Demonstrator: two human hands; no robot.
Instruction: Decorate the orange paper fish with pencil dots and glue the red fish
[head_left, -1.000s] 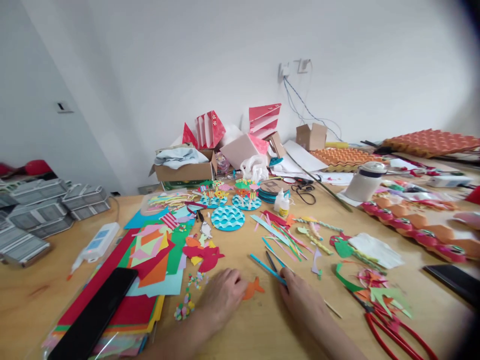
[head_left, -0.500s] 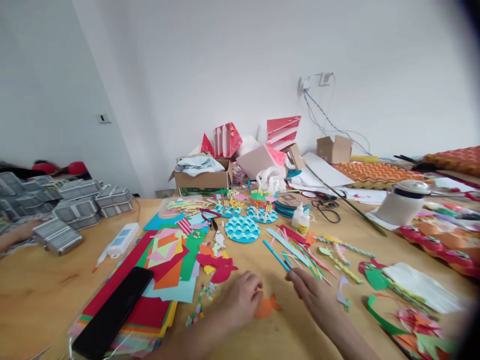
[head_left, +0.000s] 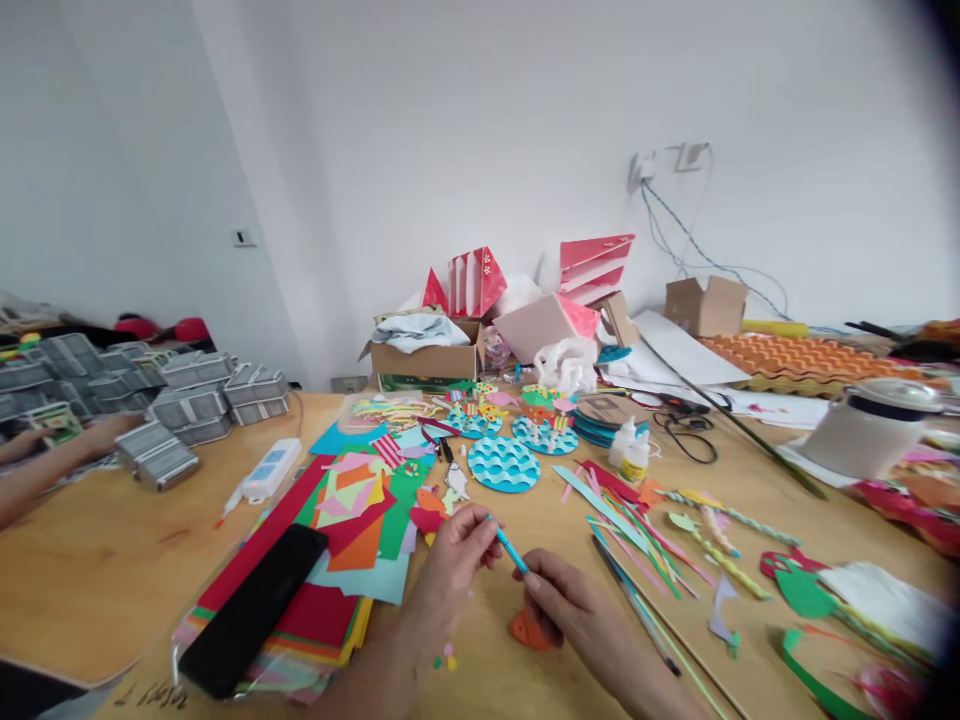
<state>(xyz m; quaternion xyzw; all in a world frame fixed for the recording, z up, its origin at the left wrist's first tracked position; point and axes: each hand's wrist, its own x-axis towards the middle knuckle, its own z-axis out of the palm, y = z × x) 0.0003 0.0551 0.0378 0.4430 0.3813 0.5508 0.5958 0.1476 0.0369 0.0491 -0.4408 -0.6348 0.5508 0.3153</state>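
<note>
A short blue stick or paper roll (head_left: pixel 510 549) is held between both hands over the middle of the table. My left hand (head_left: pixel 466 545) pinches its upper left end. The lower right end is in the fingers of my right hand (head_left: pixel 551 590). An orange paper fish (head_left: pixel 527 630) lies under my right hand, partly hidden by it. The blue round piece with wavy strips (head_left: pixel 503 463) lies flat beyond my hands. To the right lie coloured paper strips (head_left: pixel 637 525) and a dark, thin pen-like tool (head_left: pixel 637 605).
On the left, a black phone (head_left: pixel 253 610) rests on stacked coloured paper (head_left: pixel 322 615). Glue bottles (head_left: pixel 634 455) stand behind the strips. A white-grey container (head_left: pixel 870 430) is at the right. At the far left, another person's arms (head_left: pixel 67 455) are near grey bundles (head_left: pixel 187 410).
The view has shifted left. My hands have come together at the blue stick, which my right hand alone held before. The dark tool now lies on the table.
</note>
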